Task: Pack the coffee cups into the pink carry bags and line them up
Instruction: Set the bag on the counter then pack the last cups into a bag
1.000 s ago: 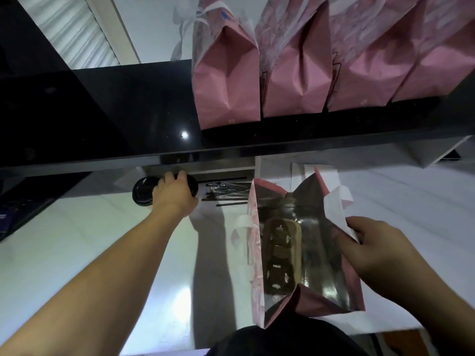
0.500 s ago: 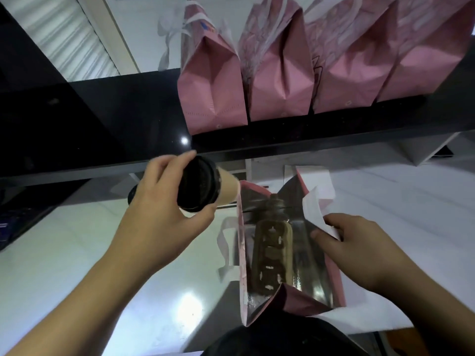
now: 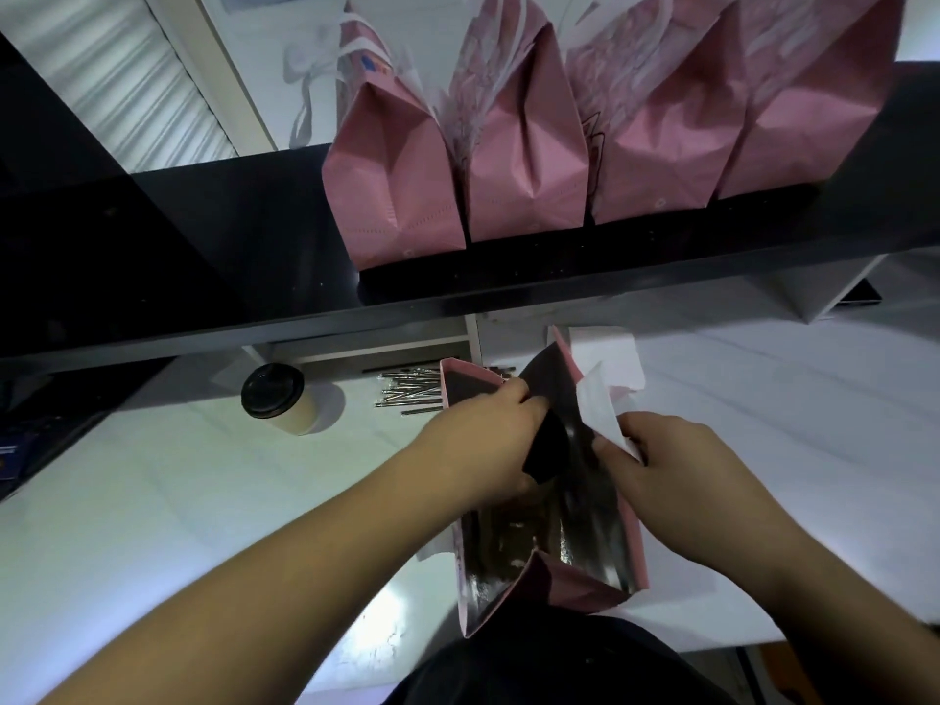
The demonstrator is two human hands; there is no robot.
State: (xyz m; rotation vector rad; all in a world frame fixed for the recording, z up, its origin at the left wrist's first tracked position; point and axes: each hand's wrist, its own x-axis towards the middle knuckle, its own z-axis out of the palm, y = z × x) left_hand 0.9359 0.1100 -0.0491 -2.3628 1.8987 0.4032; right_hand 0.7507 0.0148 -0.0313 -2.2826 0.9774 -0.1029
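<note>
An open pink carry bag (image 3: 585, 587) with a shiny silver lining stands on the white counter in front of me. My left hand (image 3: 483, 440) reaches into its mouth, gripping a coffee cup whose black lid (image 3: 547, 455) shows past my fingers. My right hand (image 3: 671, 475) pinches the bag's right rim beside its white handle. A dark cup holder sits at the bag's bottom. Another coffee cup (image 3: 277, 402) with a black lid stands on the counter to the left. Several closed pink bags (image 3: 397, 190) stand in a row on the black shelf above.
A pile of thin metal straws (image 3: 407, 394) lies on the counter behind the open bag. The black shelf (image 3: 178, 256) overhangs the back of the white counter (image 3: 152, 526). A white shelf support stands at the far right.
My left hand lifted a cup from the back left of the counter, carried it right and lowered it into the open bag. My right hand kept hold of the bag's rim.
</note>
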